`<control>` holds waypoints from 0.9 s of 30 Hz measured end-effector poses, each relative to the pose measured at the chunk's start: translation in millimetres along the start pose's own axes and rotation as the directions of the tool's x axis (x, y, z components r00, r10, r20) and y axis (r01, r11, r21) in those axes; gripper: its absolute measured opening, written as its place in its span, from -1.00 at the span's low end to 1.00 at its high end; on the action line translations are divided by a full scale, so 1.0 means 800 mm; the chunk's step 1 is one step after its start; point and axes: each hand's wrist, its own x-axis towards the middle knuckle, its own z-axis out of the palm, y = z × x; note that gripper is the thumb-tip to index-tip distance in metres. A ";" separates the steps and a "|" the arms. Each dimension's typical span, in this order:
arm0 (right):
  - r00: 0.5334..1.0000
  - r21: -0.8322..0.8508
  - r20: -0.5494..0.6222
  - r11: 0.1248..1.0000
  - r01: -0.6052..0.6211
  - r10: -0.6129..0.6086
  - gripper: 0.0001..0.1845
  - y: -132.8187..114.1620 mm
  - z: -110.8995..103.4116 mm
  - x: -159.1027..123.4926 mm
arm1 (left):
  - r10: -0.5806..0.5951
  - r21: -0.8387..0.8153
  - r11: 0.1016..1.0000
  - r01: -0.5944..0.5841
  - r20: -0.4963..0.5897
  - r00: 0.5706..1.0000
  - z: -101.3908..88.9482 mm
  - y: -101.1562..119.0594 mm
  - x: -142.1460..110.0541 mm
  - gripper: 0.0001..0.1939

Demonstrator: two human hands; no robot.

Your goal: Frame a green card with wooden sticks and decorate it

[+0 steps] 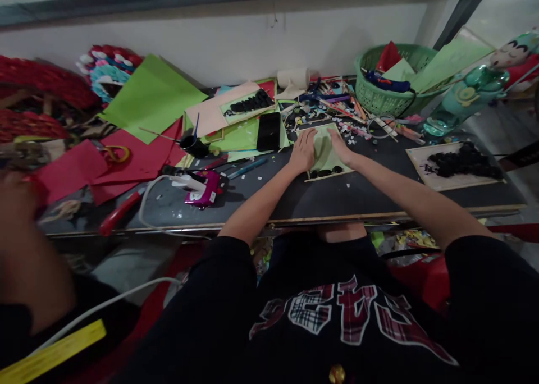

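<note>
A pale green card panel with a thin wooden border [326,162] lies on the dark table in front of me. Several black round pieces [323,173] sit along its near edge. On the panel's left side rests my left hand [303,150], fingers stretched out and pointing away from me. My right hand [340,146] lies along the right side, its fingers extended too. Both hands touch the panel, and neither is wrapped round anything. Part of the panel's side edges is hidden under the hands.
Left of my hands are a black phone [268,131], a small black paint pot [194,146] and a purple power adapter [204,188]. A green basket [379,95] and bottle [457,103] stand back right, near another black-covered panel [425,168]. Another person's arm [31,260] is far left.
</note>
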 end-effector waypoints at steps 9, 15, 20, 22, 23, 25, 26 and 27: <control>0.997 -0.245 -0.068 0.969 0.016 -0.033 -0.13 -0.051 -0.014 -0.043 | -0.253 0.087 0.964 0.251 0.013 0.967 -0.028 0.032 -0.009 -0.46; 0.964 -0.267 -0.215 0.959 0.096 -0.156 -0.16 -0.051 -0.008 -0.042 | -0.363 0.300 0.900 0.317 0.113 0.925 -0.050 0.058 -0.002 -0.63; 0.859 0.139 -0.436 0.963 -0.229 0.267 -0.17 0.006 -0.028 -0.017 | -0.343 0.311 0.901 0.301 0.091 0.935 -0.039 0.045 -0.003 -0.63; 0.814 0.104 -0.522 0.967 -0.233 0.253 -0.30 0.032 -0.054 -0.018 | -0.286 0.240 0.931 0.275 0.008 0.958 -0.029 0.031 -0.007 -0.68; 0.800 0.066 -0.548 0.966 -0.252 0.246 -0.35 0.043 -0.068 -0.022 | -0.257 0.202 0.945 0.257 -0.029 0.966 -0.024 0.024 -0.008 -0.71; 0.773 0.031 -0.561 0.941 -0.337 0.296 -0.36 0.058 -0.089 -0.032 | -0.201 0.143 0.966 0.214 -0.098 0.975 -0.016 0.012 -0.010 -0.73; 0.775 0.008 -0.547 0.927 -0.374 0.318 -0.34 0.063 -0.095 -0.037 | -0.178 0.128 0.973 0.193 -0.118 0.977 -0.014 0.007 -0.010 -0.72; 0.786 -0.034 -0.526 0.916 -0.400 0.324 -0.37 0.067 -0.098 -0.041 | -0.162 0.120 0.977 0.177 -0.123 0.979 -0.012 0.004 -0.008 -0.71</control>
